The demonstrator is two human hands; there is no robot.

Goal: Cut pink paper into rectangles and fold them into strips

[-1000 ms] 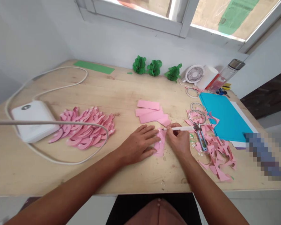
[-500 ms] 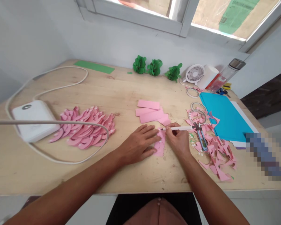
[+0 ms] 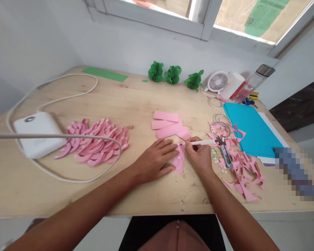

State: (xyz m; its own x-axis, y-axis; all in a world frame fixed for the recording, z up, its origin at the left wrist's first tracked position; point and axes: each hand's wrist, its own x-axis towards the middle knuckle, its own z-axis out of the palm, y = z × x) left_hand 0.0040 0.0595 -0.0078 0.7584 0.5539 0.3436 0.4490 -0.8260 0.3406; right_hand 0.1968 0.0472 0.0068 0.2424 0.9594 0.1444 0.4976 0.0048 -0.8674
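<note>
My left hand lies flat with fingers stretched out, its fingertips on the left side of a small pink paper piece. A curved outline shows on that paper. My right hand pinches a white pen, whose tip meets the upper part of the same paper. Beyond my hands several pink paper strips overlap one another. Just right of the pen's end lie small scissors with grey-blue handles, among pink paper scraps.
At left, curved pink cut-outs lie piled beside a white power bank with a looping cable. Green paper shapes, a small fan and a bottle stand along the wall. A blue folder and tape rings lie at right.
</note>
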